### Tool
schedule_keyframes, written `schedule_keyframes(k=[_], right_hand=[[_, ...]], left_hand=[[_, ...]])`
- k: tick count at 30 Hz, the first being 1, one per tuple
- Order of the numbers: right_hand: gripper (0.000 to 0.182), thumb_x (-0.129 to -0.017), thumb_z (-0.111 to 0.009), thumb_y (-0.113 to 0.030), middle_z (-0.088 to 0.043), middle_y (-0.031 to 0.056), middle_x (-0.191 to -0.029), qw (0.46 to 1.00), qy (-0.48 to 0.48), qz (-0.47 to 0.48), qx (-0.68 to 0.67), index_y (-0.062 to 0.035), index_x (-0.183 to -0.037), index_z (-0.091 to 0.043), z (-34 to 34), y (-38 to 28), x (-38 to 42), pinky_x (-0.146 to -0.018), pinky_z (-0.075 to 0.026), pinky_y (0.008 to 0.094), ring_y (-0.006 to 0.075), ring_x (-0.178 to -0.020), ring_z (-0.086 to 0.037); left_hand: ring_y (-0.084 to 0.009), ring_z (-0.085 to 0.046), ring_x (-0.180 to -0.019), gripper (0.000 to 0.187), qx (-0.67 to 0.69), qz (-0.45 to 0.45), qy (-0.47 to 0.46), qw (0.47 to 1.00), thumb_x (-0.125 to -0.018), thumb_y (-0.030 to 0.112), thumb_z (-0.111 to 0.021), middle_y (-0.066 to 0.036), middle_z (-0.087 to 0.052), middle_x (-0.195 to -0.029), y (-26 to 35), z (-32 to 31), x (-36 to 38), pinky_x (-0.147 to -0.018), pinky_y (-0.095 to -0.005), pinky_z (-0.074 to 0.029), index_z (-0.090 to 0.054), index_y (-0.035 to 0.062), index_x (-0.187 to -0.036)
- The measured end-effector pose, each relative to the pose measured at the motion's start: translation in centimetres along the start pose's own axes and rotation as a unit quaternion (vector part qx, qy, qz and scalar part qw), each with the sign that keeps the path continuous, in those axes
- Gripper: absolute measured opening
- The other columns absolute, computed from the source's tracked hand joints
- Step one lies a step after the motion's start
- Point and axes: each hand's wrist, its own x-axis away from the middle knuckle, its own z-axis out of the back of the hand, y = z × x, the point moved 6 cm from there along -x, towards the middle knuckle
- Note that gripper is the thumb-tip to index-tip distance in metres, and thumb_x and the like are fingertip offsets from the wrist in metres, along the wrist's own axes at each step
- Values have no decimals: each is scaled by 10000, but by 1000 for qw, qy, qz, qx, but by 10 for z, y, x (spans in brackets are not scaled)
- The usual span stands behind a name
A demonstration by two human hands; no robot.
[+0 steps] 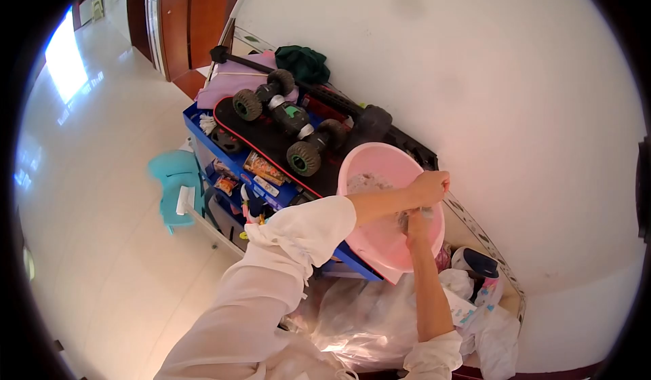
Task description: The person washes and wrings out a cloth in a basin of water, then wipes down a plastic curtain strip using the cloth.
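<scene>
A pink basin (366, 241) stands tilted on the end of the black skateboard, with greyish, foamy-looking stuff (369, 183) inside it. Over the basin's right side is my left hand (428, 189), its fingers curled closed; what they hold, if anything, is hidden. Just below it, inside the basin, my right hand (418, 224) is closed around a small grey, wet-looking lump (404, 221), whose kind I cannot make out. The two hands are close together, and my left forearm crosses above the basin.
A toy car (288, 115) with big wheels lies on the skateboard (234, 124), over a blue storage box (193, 122) of small items. Plastic bags (369, 312) and a shoe (475, 262) are below the basin. A turquoise stool (173, 170) stands left; a white wall (542, 143) rises right.
</scene>
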Motion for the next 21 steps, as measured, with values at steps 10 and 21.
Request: schedule_keyframes(k=[10,21], right_hand=[[372,-696,-679,-304,-597,88,-616,959,-53,93,263,56,-754,-610,4,-8,-10,-479,-416,324,159,-567,-566],[222,-725,-716,-173,-538,-29,-637,983,-29,-168,65,-146,-888,-569,5,-22,21,-337,-250,209,71,-428,-429]], left_hand=[[-379,-587,-740,50,14,56,174,983,-757,82,-511,-207,-593,-730,-24,10,21,-651,-428,-462,-534,40,-772],[-239,-601,-777,470,-177,6,-135,975,-901,456,-387,-116,-627,-903,-92,22,8,-658,-354,-473,-603,66,-1050]])
